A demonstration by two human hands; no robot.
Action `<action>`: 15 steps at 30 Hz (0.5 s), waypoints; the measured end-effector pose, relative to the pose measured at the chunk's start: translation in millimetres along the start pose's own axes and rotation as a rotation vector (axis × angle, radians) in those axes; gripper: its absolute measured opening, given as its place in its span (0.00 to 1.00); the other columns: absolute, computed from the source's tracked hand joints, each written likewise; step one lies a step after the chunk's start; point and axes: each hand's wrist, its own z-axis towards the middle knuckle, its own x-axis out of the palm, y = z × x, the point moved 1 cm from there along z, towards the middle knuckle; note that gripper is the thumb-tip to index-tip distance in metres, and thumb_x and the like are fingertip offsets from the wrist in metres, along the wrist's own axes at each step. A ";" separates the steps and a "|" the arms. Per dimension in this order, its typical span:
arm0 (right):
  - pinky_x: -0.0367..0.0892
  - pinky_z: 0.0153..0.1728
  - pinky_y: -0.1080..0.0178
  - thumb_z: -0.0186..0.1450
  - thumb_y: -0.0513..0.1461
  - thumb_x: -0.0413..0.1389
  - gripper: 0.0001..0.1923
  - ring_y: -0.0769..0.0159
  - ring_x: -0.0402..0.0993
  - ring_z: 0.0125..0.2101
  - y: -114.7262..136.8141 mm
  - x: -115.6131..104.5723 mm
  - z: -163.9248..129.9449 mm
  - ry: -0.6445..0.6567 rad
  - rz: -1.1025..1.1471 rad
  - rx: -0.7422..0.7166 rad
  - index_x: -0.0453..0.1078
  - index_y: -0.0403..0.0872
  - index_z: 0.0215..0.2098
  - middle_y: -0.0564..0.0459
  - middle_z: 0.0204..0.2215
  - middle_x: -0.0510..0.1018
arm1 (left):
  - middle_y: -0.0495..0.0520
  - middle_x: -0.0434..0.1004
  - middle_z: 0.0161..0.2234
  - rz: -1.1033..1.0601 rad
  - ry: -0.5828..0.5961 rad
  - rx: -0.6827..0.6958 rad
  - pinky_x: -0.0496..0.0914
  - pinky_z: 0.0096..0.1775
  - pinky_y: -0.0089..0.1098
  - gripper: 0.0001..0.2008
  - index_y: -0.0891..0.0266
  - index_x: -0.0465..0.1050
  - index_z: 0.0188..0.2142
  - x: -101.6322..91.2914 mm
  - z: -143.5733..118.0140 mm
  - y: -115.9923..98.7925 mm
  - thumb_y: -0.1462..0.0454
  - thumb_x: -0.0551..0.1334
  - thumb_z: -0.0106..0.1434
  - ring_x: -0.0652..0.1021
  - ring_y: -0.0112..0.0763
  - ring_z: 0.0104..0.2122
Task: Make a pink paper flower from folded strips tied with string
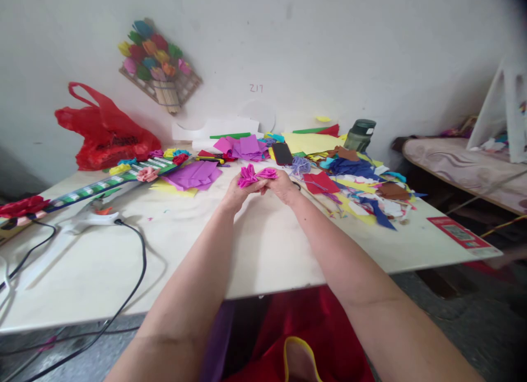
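Pink crepe-paper petals (249, 176), gathered like a flower, are gripped between both of my hands above the middle of the table. My left hand (236, 194) closes around the base of the bunch from the left. From the right, my right hand (284, 184) pinches a part of the same pink paper. The fingertips meet, so the underside of the flower is hidden. Purple paper sheets (193, 175) lie left of my hands, and red paper (321, 183) lies to their right.
A glue gun (88, 220) with a black cord lies at the left. Behind it are a decorated strip (111, 181) and a red plastic bag (107, 132). A phone (282, 153), colourful paper scraps (354, 168) and a dark bottle (360, 134) stand or lie towards the back right.
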 end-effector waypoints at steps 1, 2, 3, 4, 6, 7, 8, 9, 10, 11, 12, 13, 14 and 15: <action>0.66 0.20 0.68 0.49 0.41 0.60 0.10 0.74 0.66 0.17 0.8 0.3 -0.2 0.003 -0.020 -0.003 0.69 0.43 0.26 0.58 0.18 0.71 | 0.49 0.69 0.21 0.004 -0.030 -0.005 0.67 0.33 0.30 0.15 0.65 0.67 0.29 0.8 0.6 0.8 0.60 0.69 0.46 0.71 0.26 0.25; 0.66 0.20 0.68 0.49 0.40 0.59 0.09 0.74 0.66 0.17 1.5 0.6 -0.3 0.005 -0.036 -0.005 0.69 0.43 0.25 0.57 0.18 0.72 | 0.48 0.69 0.21 0.006 -0.063 -0.012 0.67 0.32 0.30 0.16 0.65 0.66 0.30 1.5 1.2 1.6 0.61 0.69 0.44 0.71 0.26 0.25; 0.66 0.20 0.68 0.49 0.39 0.59 0.08 0.74 0.66 0.17 2.2 1.0 -0.4 0.006 -0.050 -0.006 0.68 0.43 0.25 0.57 0.19 0.72 | 0.47 0.69 0.21 0.007 -0.095 -0.020 0.67 0.32 0.29 0.18 0.64 0.66 0.31 2.0 1.8 2.5 0.62 0.70 0.42 0.71 0.26 0.25; 0.66 0.20 0.68 0.49 0.39 0.59 0.07 0.74 0.66 0.17 2.8 1.2 -0.5 0.006 -0.061 -0.008 0.68 0.43 0.25 0.57 0.20 0.73 | 0.47 0.69 0.22 0.010 -0.126 -0.024 0.67 0.32 0.29 0.19 0.63 0.65 0.31 2.3 2.4 3.1 0.63 0.71 0.41 0.71 0.26 0.25; 0.66 0.20 0.68 0.49 0.38 0.58 0.06 0.75 0.66 0.17 4.3 1.2 -0.7 0.006 -0.076 -0.013 0.68 0.43 0.25 0.57 0.20 0.73 | 0.47 0.69 0.23 0.027 -0.176 -0.016 0.67 0.32 0.29 0.21 0.63 0.65 0.31 2.5 3.1 3.3 0.65 0.72 0.39 0.72 0.27 0.26; 0.67 0.20 0.68 0.49 0.37 0.58 0.06 0.74 0.66 0.17 5.2 0.9 -0.9 0.009 -0.079 -0.018 0.69 0.43 0.26 0.57 0.20 0.73 | 0.47 0.70 0.24 0.041 -0.194 -0.006 0.67 0.32 0.28 0.21 0.63 0.64 0.30 2.4 3.3 2.9 0.65 0.72 0.38 0.72 0.27 0.26; 0.67 0.21 0.68 0.49 0.37 0.57 0.07 0.74 0.67 0.18 6.2 0.3 -1.3 0.018 -0.078 -0.024 0.69 0.43 0.27 0.57 0.20 0.73 | 0.47 0.70 0.24 0.056 -0.205 0.007 0.67 0.31 0.28 0.21 0.62 0.64 0.29 2.2 3.5 2.4 0.66 0.72 0.38 0.71 0.26 0.26; 0.68 0.21 0.68 0.50 0.38 0.57 0.07 0.74 0.67 0.18 7.3 -0.6 -1.8 0.032 -0.075 -0.032 0.69 0.43 0.28 0.57 0.20 0.73 | 0.47 0.69 0.24 0.068 -0.209 0.020 0.67 0.31 0.28 0.20 0.62 0.63 0.29 2.0 3.7 1.7 0.65 0.72 0.39 0.71 0.26 0.26; 0.68 0.22 0.67 0.50 0.38 0.57 0.08 0.73 0.68 0.19 8.5 -1.8 -2.5 0.052 -0.070 -0.038 0.69 0.43 0.29 0.57 0.21 0.73 | 0.47 0.69 0.24 0.074 -0.206 0.028 0.67 0.31 0.28 0.20 0.62 0.63 0.29 1.6 3.9 1.2 0.65 0.71 0.40 0.71 0.26 0.26; 0.69 0.23 0.67 0.50 0.38 0.57 0.09 0.73 0.68 0.20 9.7 -3.3 -3.3 0.075 -0.061 -0.040 0.69 0.43 0.31 0.56 0.21 0.73 | 0.47 0.69 0.24 0.075 -0.199 0.032 0.67 0.31 0.28 0.19 0.62 0.63 0.29 1.1 4.1 0.8 0.64 0.71 0.40 0.71 0.26 0.26; 0.69 0.24 0.67 0.50 0.37 0.57 0.10 0.72 0.69 0.20 10.7 -5.0 -4.1 0.099 -0.046 -0.040 0.69 0.43 0.32 0.56 0.21 0.73 | 0.47 0.70 0.25 0.073 -0.190 0.032 0.67 0.31 0.28 0.19 0.62 0.64 0.30 0.4 4.5 0.6 0.64 0.71 0.41 0.72 0.26 0.26; 0.69 0.25 0.66 0.50 0.37 0.57 0.11 0.72 0.69 0.21 11.5 -7.0 -4.8 0.121 -0.024 -0.037 0.68 0.43 0.33 0.56 0.22 0.73 | 0.47 0.70 0.25 0.070 -0.183 0.029 0.67 0.32 0.28 0.19 0.62 0.64 0.31 -0.5 4.8 0.7 0.64 0.70 0.42 0.72 0.26 0.27; 0.69 0.25 0.66 0.50 0.37 0.57 0.12 0.71 0.70 0.22 11.9 -9.1 -5.4 0.137 0.006 -0.032 0.68 0.43 0.34 0.56 0.22 0.73 | 0.48 0.70 0.26 0.071 -0.182 0.025 0.68 0.32 0.28 0.19 0.62 0.64 0.31 -1.6 5.2 1.0 0.64 0.70 0.42 0.72 0.26 0.27; 0.69 0.25 0.66 0.51 0.37 0.57 0.12 0.71 0.70 0.22 12.1 -11.2 -5.7 0.148 0.034 -0.025 0.68 0.43 0.35 0.56 0.22 0.73 | 0.48 0.70 0.26 0.078 -0.181 0.019 0.68 0.33 0.28 0.19 0.62 0.64 0.31 -2.8 5.5 1.4 0.64 0.70 0.42 0.72 0.26 0.27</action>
